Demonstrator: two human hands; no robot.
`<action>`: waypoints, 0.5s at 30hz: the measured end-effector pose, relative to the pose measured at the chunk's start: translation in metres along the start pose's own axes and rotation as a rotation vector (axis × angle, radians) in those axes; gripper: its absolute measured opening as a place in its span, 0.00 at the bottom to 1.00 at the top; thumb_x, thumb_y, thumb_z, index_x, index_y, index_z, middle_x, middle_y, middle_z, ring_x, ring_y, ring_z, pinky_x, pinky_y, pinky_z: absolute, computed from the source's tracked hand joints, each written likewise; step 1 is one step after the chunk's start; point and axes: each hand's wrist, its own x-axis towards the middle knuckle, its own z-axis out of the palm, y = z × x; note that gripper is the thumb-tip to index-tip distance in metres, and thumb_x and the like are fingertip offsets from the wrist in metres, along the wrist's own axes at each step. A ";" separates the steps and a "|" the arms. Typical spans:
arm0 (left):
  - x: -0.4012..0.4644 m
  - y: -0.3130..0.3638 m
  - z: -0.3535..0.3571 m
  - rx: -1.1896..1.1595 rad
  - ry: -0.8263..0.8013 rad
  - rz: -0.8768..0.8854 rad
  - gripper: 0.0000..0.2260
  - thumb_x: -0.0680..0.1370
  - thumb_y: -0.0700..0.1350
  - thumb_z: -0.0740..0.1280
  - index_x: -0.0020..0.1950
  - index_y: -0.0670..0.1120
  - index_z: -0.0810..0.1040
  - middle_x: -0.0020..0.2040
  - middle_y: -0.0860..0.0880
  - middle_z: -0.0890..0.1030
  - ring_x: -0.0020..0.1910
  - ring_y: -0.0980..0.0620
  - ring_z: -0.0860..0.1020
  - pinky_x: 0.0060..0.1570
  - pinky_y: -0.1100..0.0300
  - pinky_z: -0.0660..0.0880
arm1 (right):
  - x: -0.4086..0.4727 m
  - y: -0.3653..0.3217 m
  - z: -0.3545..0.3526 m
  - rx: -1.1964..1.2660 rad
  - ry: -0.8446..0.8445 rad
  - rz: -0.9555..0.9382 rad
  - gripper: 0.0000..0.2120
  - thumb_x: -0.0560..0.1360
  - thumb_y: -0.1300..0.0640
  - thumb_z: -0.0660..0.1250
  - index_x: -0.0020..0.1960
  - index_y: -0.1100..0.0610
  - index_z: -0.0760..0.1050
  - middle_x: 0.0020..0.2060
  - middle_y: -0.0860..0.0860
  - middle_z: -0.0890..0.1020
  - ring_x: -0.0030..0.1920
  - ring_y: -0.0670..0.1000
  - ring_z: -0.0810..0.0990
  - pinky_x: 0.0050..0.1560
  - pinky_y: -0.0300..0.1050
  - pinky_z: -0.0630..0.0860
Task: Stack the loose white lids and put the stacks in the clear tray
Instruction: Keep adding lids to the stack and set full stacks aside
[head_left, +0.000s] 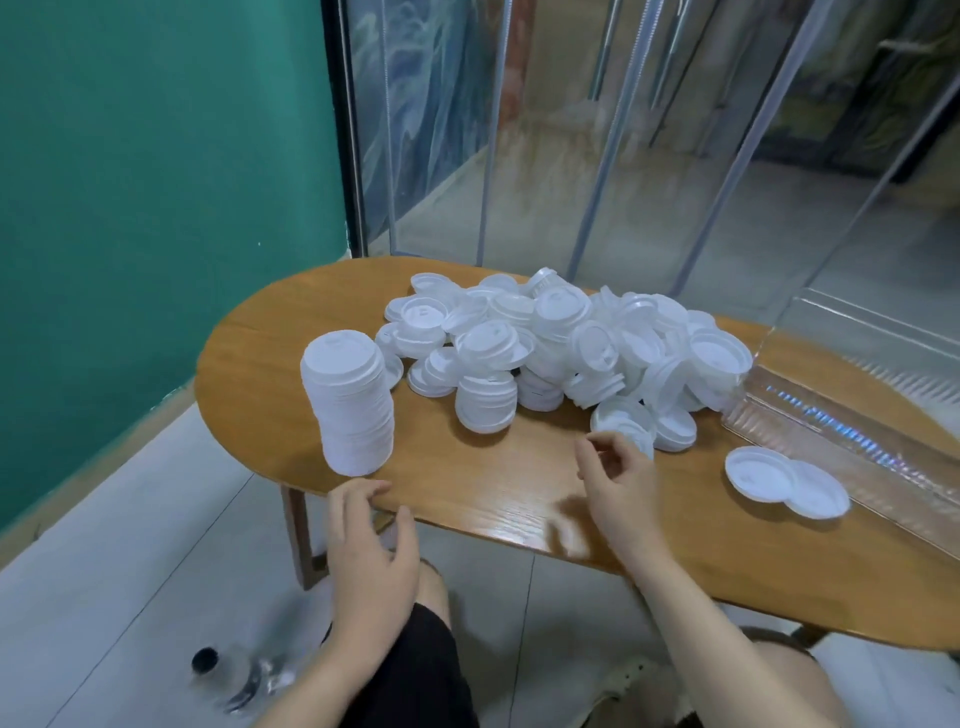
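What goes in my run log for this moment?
left hand open, table edge | right hand empty, near lid pile | tall stack standing | clear tray unfilled

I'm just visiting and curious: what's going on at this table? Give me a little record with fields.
surface: oval wooden table
finished stack: one tall stack of white lids, upright near the table's left end
loose lids: a big pile of white lids in the middle
stray lids: two flat lids beside the clear tray
tray contents: no stack visible inside
left hand: open, at the table's near edge, holding nothing
right hand: fingers loosely curled, by the pile's near edge, holding nothing
floor: a bottle, blurred
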 end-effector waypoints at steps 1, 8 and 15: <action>-0.004 0.006 0.012 0.021 -0.044 0.041 0.13 0.78 0.37 0.70 0.59 0.49 0.75 0.57 0.56 0.70 0.61 0.61 0.70 0.60 0.68 0.67 | 0.002 0.008 -0.017 -0.008 0.063 -0.030 0.07 0.79 0.59 0.71 0.43 0.49 0.80 0.37 0.45 0.83 0.41 0.48 0.81 0.44 0.40 0.75; 0.007 0.055 0.116 0.035 -0.572 0.205 0.24 0.77 0.48 0.73 0.71 0.50 0.71 0.63 0.55 0.71 0.63 0.55 0.70 0.63 0.64 0.71 | 0.029 0.056 -0.081 -0.315 0.054 -0.138 0.14 0.74 0.54 0.77 0.56 0.50 0.76 0.51 0.46 0.76 0.50 0.42 0.74 0.51 0.32 0.69; 0.039 0.072 0.180 0.114 -0.756 0.303 0.42 0.72 0.59 0.77 0.80 0.56 0.61 0.72 0.58 0.68 0.71 0.58 0.65 0.72 0.57 0.66 | 0.064 0.078 -0.089 -0.367 -0.120 -0.180 0.15 0.76 0.54 0.74 0.62 0.52 0.79 0.53 0.41 0.78 0.56 0.41 0.77 0.60 0.39 0.74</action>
